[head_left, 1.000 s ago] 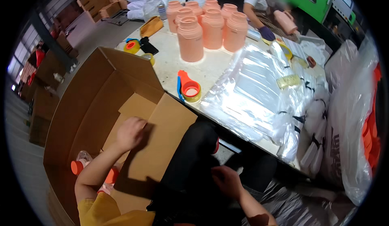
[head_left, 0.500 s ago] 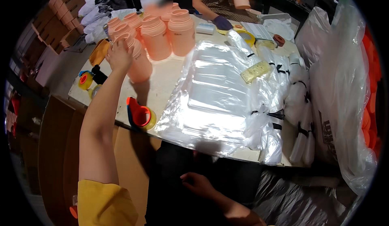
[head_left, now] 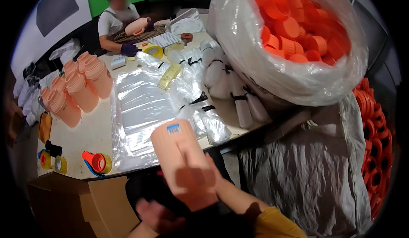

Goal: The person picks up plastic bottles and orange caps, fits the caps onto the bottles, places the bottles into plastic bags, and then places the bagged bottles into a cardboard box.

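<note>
A large pink jug body (head_left: 183,163) tilts in front of me, a small blue-and-white sticker near its upper end. My right hand (head_left: 218,179) is closed against its right side, the fingers mostly hidden behind it. Below and to its left, my left hand (head_left: 156,216) is smeared by motion; it looks apart from the jug, and its finger pose is unclear. Behind the jug, a stack of clear plastic bags (head_left: 142,101) lies flat on the table. At the table's left stand several more pink jug bodies (head_left: 83,94), upright with open necks.
A big clear sack of orange caps (head_left: 294,29) rises at the right, above a grey woven sack (head_left: 306,165). Tape dispensers (head_left: 100,163) sit on the near left edge. Tied plastic bundles (head_left: 217,71) lie mid-table. Across it, a gloved co-worker (head_left: 121,24) holds a pink jug.
The view has swung right. My left hand has left the group of jugs and dropped low; one pink jug is now before me, held by my right hand, which was empty at my lap.
</note>
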Motion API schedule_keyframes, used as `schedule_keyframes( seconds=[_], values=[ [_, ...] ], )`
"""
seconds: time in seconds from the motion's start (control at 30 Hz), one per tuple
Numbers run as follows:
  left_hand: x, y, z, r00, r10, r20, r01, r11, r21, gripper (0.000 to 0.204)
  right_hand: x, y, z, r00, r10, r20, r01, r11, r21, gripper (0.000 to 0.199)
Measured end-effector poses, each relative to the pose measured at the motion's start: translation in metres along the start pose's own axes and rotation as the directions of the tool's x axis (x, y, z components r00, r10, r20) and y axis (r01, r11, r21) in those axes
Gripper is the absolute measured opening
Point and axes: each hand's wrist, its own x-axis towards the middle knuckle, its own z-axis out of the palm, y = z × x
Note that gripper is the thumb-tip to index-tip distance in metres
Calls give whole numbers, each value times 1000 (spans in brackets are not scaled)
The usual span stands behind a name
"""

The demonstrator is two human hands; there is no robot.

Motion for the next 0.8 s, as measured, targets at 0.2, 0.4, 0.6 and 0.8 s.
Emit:
schedule_keyframes(
  seconds=[0.2, 0.4, 0.6, 0.8],
  values=[
    [-54, 13, 25, 397, -422, 815, 802, -272, -531, 31, -86, 32, 49, 829, -232, -508, -489, 138, -861, 83],
    [-69, 31, -19, 300, -323, 898, 799, -430, -421, 19, -23, -39, 254, 605, -527, 596, 151, -660, -736, 54],
    [-99, 56, -19, 221, -493, 841, 637, -580, -508, 14, 95, -157, 386, 432, -844, 317, -389, -492, -779, 76],
    [-83, 68, -10, 95, -677, 730, 391, -649, -652, 14, 118, -200, 348, 358, -424, 832, -482, -847, -224, 61]
  ],
)
